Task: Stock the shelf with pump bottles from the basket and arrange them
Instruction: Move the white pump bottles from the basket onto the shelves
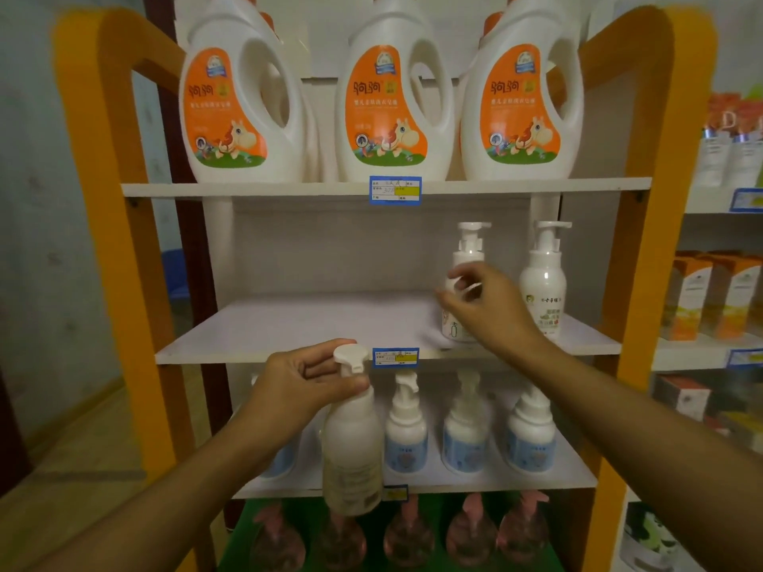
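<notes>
My left hand (303, 381) grips a white pump bottle (351, 452) by its neck, holding it in the air in front of the middle shelf's (289, 328) front edge. My right hand (487, 305) reaches onto that shelf and pinches the pump head of a second white pump bottle (464, 258) standing at the right. Behind that one stands a third pump bottle (543, 282) with a green-printed label, partly hidden by my right wrist. The left and centre of the middle shelf are bare. No basket is in view.
Three large white jugs with orange labels (388, 105) fill the top shelf. Several blue-labelled pump bottles (466, 431) line the shelf below, and pink bottles (470, 526) stand lower still. Orange side panels (111, 208) frame the unit. Boxed goods (710, 295) sit on shelving to the right.
</notes>
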A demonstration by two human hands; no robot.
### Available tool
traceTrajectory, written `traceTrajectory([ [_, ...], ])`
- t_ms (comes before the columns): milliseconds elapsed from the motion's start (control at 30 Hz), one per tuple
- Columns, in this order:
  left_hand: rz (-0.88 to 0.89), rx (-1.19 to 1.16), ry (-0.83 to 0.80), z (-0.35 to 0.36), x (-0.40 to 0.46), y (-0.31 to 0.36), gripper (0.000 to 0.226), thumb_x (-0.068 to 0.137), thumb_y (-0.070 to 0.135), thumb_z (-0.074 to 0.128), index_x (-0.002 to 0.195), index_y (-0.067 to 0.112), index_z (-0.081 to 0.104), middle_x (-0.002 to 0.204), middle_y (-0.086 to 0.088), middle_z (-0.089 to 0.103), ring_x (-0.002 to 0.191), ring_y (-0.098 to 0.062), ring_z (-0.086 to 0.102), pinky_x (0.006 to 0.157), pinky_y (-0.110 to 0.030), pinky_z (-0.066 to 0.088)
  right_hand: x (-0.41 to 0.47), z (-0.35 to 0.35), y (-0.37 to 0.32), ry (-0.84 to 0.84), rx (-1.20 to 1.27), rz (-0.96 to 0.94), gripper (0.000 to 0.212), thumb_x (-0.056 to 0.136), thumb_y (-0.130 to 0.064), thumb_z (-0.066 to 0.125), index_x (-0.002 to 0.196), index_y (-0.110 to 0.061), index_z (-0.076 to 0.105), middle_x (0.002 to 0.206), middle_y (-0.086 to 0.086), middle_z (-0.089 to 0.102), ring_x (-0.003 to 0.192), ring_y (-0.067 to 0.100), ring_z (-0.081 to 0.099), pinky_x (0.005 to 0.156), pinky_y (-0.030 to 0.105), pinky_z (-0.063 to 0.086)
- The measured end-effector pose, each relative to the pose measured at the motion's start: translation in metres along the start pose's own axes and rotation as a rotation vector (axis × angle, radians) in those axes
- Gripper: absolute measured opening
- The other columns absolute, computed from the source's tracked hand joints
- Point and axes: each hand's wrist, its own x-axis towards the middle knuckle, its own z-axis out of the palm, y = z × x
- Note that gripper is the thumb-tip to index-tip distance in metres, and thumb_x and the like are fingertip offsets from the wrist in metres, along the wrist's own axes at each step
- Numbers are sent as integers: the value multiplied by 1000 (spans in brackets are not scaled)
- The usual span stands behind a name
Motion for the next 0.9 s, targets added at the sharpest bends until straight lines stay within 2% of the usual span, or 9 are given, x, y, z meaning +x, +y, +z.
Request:
traceTrajectory([
  [67,29,-12,14,1,2,10,46,70,7,77,113,22,67,92,15,75,83,2,70,62,-8,52,-25,7,-18,-259,114,-22,35,79,-41,70,109,-23,62,95,-6,65,83,11,64,75,22,54],
  [133,83,-15,50,0,6,24,42,72,11,76,110,26,68,92,16,75,84,3,69,62,-8,51,-50,17,-31,-502,213,12,50,70,-52,73,114,-33,60,100,-9,68,88,5,66,80,23,55],
  [233,142,-39,87,0,15,42,38,71,14,77,106,26,69,94,8,76,87,-2,70,62,-7,50,-72,37,-40,-644,204,45,69,61,-53,80,122,-41,49,112,-17,63,97,2,64,84,26,55],
  [300,159,-21,83,2,19,49,40,69,15,79,107,25,69,97,5,75,88,-4,70,62,-7,50,-74,46,-44,-585,177,31,69,61,-50,81,121,-42,46,111,-18,62,97,1,62,82,25,56],
  [400,189,54,66,2,18,51,46,68,21,80,111,29,67,101,9,73,92,-1,68,64,-7,52,-68,50,-51,-472,112,-25,68,59,-53,82,118,-35,53,110,-14,65,95,2,63,81,27,57],
  [500,224,104,36,-12,17,51,49,77,29,71,124,35,56,112,20,66,100,4,63,73,-8,52,-55,44,-56,-384,97,-72,61,58,-51,83,112,-34,61,102,-14,69,89,1,65,78,26,56],
  [567,188,101,21,-27,15,48,44,84,32,62,128,33,54,117,22,62,103,2,63,83,-16,52,-39,36,-57,-301,109,-56,55,59,-48,84,108,-34,63,97,-13,70,86,2,65,78,29,56],
  [700,65,123,-16,-50,7,30,30,89,35,52,118,31,62,107,15,70,95,-2,68,88,-29,54,0,29,-54,-258,61,22,56,62,-44,83,111,-26,62,99,-8,66,89,10,64,82,34,56],
  [900,-15,130,-99,-53,1,11,23,93,25,50,106,32,68,98,18,73,89,-4,68,85,-29,55,34,48,-40,-214,-20,115,49,61,-48,82,99,-32,56,98,-5,66,92,19,65,81,44,57],
])
